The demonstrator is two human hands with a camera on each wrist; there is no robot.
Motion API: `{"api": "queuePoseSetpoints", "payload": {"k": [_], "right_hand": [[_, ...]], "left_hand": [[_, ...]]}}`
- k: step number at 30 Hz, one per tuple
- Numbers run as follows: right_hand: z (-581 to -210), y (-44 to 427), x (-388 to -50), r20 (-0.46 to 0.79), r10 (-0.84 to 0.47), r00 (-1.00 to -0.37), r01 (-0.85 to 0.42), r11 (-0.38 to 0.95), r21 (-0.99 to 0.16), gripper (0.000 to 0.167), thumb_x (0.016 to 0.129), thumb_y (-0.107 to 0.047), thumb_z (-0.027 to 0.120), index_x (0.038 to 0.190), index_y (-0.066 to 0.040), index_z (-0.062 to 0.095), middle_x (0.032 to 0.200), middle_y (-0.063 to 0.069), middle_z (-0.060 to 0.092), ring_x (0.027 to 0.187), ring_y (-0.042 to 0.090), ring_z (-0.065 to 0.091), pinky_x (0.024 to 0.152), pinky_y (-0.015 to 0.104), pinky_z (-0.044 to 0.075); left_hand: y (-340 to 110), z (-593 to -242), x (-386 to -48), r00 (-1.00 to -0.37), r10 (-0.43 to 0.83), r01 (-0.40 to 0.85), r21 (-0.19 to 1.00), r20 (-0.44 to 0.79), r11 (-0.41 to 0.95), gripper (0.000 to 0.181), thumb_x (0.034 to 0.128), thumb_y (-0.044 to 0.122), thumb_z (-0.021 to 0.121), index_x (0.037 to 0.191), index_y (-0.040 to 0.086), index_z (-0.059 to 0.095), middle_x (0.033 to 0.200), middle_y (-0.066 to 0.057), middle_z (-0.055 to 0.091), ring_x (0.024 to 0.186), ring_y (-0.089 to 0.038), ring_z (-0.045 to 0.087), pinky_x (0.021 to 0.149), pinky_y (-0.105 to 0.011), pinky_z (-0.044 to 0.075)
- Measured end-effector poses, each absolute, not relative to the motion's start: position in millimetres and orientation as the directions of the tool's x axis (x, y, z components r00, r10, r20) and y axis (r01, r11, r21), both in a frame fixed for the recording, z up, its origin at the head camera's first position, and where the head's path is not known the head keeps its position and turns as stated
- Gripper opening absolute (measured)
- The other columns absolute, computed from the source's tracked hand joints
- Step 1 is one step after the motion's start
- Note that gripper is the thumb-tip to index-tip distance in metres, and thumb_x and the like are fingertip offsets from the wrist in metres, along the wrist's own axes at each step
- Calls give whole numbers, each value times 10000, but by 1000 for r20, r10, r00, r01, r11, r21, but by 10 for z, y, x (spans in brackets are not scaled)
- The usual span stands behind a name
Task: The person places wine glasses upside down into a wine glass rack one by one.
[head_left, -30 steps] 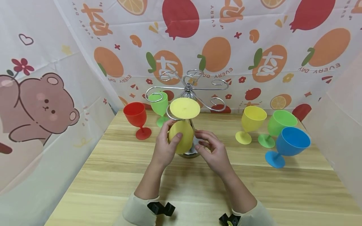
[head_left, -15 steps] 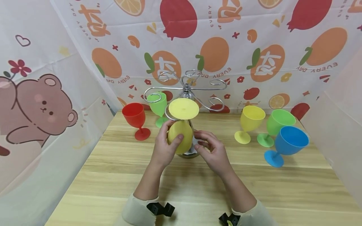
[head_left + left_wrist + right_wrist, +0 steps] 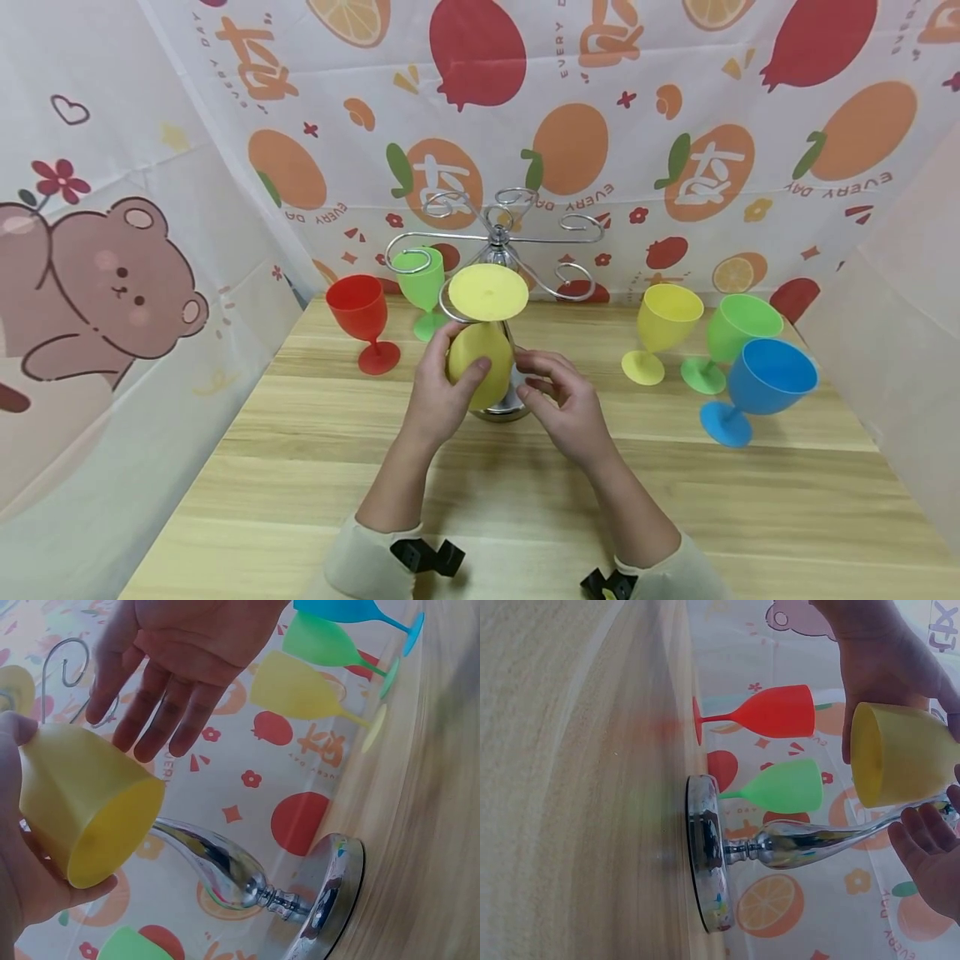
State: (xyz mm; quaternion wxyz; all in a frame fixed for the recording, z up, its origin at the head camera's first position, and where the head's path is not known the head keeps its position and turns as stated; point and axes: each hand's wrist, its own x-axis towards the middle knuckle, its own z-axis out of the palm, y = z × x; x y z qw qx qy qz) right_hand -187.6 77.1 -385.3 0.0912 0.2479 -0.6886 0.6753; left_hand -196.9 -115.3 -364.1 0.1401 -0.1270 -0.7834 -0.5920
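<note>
A yellow plastic goblet (image 3: 482,367) hangs upside down at the front of a chrome stemware rack (image 3: 498,237), its foot uppermost above a curled wire arm. My left hand (image 3: 437,402) grips the bowl, thumb on the near side. In the left wrist view the goblet's open mouth (image 3: 116,832) faces downward, towards the table. Just right of the bowl is my right hand (image 3: 567,406), its fingers loosely extended and holding nothing. The rack's post and round base (image 3: 705,855) stand behind the goblet and are partly hidden by it in the head view.
On the left of the wooden table (image 3: 315,492) stand a red goblet (image 3: 357,304) and a green goblet (image 3: 422,279). A second yellow goblet (image 3: 667,317), another green one (image 3: 738,329) and a blue one (image 3: 772,377) stand upright at right. Printed cloth (image 3: 480,125) hangs behind.
</note>
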Motion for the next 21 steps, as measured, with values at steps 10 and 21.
{"api": "queuePoseSetpoints", "payload": {"k": [10,21], "right_hand": [[-3866,789,-1874,466,-217,-858,-468,-46,-883,291,939,-39,633,1230,-27,639,1312,114,591,1203,246,585,996,386,517],[-3865,795,-1871,449,-200,-871,-450,-45,-892,291,928,-32,646,1219,-36,644,1300,85,595,1193,219,590,995,396,518]], "left_hand": [[-1152,-3657,-1967,-918,4,384,888,396,253,520,924,385,635,1384,214,460,1265,-32,557,1123,-193,525,931,-454,479],[-1143,-3660,-1974,-923,-13,372,901,384,222,502,944,379,612,1386,206,445,1267,-43,540,1136,-199,522,941,-455,491]]}}
